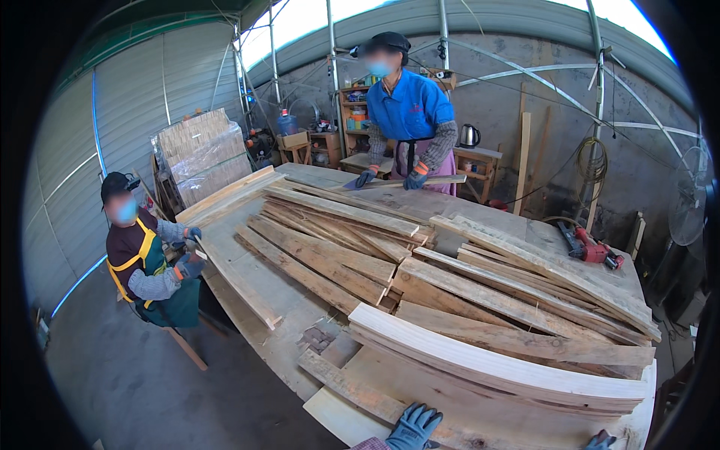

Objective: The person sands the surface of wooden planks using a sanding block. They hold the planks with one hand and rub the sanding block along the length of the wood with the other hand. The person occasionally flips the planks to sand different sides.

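My left hand (414, 427), in a blue-grey work glove, lies on a rough wooden board (349, 381) at the near edge of the table. Its fingers are stretched out over the board, with the thumb hidden. At the lower right rim only the gloved fingertips of my right hand (601, 441) show; their grip is cut off by the picture's edge. Just beyond both hands is a neat stack of pale planks (495, 360). A light panel (341, 417) lies under the board's left part.
Loose rough planks (322, 259) cover the large table (225, 247). Across it, a person in blue (412, 105) handles a board. Another person in a green apron (154, 259) stands at the left edge with a strip. A red power tool (596, 246) rests at the far right.
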Tool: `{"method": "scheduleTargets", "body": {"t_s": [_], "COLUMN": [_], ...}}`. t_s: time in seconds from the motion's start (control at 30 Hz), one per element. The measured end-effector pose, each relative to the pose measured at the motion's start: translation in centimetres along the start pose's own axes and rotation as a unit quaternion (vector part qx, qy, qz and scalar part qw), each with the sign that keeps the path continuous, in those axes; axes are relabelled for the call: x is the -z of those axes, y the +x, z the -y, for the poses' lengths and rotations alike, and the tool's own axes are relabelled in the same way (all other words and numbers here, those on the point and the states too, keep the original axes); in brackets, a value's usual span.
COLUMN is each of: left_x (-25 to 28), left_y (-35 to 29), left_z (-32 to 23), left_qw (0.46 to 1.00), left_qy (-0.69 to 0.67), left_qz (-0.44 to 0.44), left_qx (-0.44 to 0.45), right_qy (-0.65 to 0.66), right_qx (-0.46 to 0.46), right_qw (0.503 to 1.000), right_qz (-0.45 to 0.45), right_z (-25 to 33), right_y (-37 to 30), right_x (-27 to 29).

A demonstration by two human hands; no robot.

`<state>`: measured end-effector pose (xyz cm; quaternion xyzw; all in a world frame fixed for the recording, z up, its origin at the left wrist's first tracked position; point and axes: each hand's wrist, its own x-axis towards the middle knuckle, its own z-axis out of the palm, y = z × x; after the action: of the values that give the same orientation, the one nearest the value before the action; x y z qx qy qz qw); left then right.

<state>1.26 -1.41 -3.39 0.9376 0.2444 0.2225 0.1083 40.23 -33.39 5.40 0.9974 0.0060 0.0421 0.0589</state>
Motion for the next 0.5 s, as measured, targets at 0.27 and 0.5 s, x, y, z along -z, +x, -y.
{"method": "scheduleTargets", "body": {"t_s": [0.27, 0.5], "left_x": [2.3, 0.2], "left_y": [0.8, -0.1], "left_z": [-0.8, 0.1], "left_qw": [1.000, 1.000], "left_qy": [-0.023, 0.004], "left_qz": [0.014, -0.006], "left_qx": [0.001, -0.006], "right_qy": [0.113, 0.099], "right_qx": [0.183, 0.276], "right_qw": [0.969, 0.956], "right_qz": [-0.122, -0.021], "right_z": [8.9, 7.5], "right_y": [-14.0, -14.3], "right_x": [2.4, 4.8]}}
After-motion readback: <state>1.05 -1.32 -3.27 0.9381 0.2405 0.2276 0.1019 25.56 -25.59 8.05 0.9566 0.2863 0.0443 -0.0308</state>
